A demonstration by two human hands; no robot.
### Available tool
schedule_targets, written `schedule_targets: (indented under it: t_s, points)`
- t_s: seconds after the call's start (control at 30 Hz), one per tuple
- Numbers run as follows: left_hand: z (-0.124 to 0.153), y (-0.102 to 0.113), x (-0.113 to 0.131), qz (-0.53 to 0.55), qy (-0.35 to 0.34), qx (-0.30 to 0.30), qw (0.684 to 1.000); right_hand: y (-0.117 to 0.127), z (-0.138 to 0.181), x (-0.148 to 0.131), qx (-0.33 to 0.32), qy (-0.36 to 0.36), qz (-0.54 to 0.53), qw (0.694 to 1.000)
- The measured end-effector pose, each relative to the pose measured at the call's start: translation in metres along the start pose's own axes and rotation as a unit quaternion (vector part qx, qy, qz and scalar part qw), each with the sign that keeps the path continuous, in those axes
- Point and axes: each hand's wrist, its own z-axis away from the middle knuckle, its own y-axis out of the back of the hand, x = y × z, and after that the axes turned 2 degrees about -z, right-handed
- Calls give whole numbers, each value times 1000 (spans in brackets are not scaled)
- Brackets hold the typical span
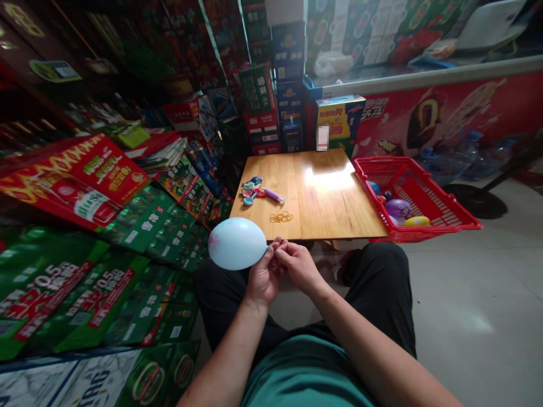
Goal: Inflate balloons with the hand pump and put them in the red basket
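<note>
Since air would presumably escape otherwise, the left hand (263, 276) pinches one end of the blue balloon (237, 244), just short of the desk (326, 209); the right hand (297, 264) closes its fingertips alongside, contents indiscernible. Rubber bands (281, 217), flat balloons (248, 200) and a purple tube (272, 195) lie there within reach; a red basket (436, 230) contains filled balloons (397, 209).
</note>
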Motion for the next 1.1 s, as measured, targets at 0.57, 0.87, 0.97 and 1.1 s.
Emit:
schedule_targets:
  t_s: [0.57, 0.87, 0.97, 1.1]
  points:
    - [49, 17, 0, -391, -55, -5, 919, 23, -10, 1, 39, 55, 404, 912]
    - [37, 12, 22, -433, -255, -23, 864, 12, -12, -5, -96, 52, 304, 946]
    - [28, 15, 28, -431, -248, -10, 868, 11, -18, -1, -104, 3, 235, 967]
    - [17, 20, 40, -399, -227, -1, 888, 13, -29, 0, -91, -3, 253, 963]
